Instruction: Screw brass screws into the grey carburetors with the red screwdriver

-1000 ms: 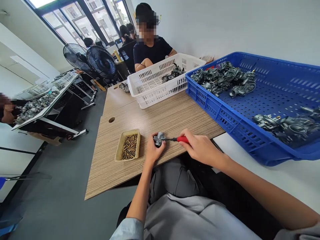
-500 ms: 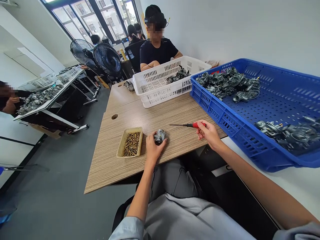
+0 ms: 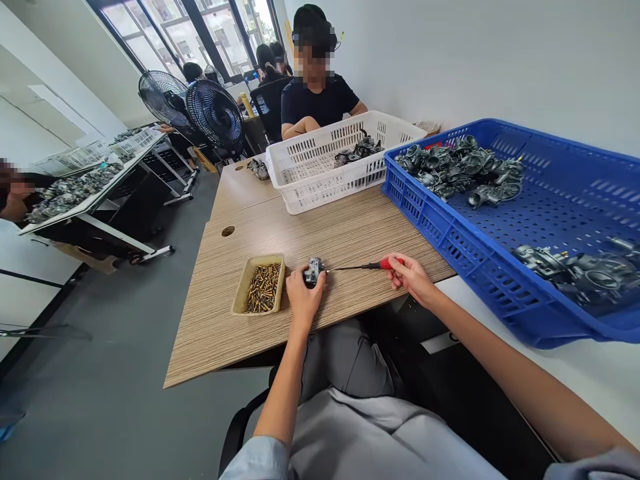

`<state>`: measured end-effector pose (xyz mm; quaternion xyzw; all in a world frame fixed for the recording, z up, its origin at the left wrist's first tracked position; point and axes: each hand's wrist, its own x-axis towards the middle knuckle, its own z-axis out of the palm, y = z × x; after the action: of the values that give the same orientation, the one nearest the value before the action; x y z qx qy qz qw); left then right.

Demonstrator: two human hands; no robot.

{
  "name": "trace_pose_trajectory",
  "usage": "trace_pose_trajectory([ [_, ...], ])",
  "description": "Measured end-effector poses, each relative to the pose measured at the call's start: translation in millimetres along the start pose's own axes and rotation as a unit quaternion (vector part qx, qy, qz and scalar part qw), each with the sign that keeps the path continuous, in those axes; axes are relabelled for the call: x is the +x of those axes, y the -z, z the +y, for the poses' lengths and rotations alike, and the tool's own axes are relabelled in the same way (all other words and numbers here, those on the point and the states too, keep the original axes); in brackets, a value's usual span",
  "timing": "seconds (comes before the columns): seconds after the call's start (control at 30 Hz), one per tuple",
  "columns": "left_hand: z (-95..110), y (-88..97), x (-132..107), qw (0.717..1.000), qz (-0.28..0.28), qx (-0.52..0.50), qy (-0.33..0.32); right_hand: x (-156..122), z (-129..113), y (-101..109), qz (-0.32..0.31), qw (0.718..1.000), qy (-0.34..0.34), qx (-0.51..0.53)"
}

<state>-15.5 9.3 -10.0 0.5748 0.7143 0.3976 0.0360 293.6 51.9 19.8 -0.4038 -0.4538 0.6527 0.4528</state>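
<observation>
Near the table (image 3: 350, 233) edge, the left hand (image 3: 303, 300) closes its fingers round a small metal part (image 3: 315, 269), just beside a tray (image 3: 240, 293) of screws. The right hand (image 3: 413, 280) pinches a screwdriver (image 3: 367, 266), tip at the part. A blue crate (image 3: 440, 233) stands to the right.

I have a single view, from the camera on the person's head. It faces forward and down over the wooden table (image 3: 350, 233), close enough that the left hand (image 3: 303, 297) and right hand (image 3: 411, 277) sit near centre; the blue crate (image 3: 440, 233) fills the right, windows (image 3: 210, 27) far left.
</observation>
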Motion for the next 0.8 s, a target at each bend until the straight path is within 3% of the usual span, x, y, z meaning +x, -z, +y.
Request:
trace_pose_trajectory([
  [0.4, -1.7, -0.1, -0.2, 1.000, -0.018, 0.010, -0.015, 3.5, 7.6, 4.2, -0.042, 0.998, 0.021, -0.035],
  [0.8, -0.7, -2.6, -1.7, 0.999, -0.042, 0.025, -0.021, 4.5, 6.8, 1.5, -0.009, 0.999, -0.011, -0.041],
])
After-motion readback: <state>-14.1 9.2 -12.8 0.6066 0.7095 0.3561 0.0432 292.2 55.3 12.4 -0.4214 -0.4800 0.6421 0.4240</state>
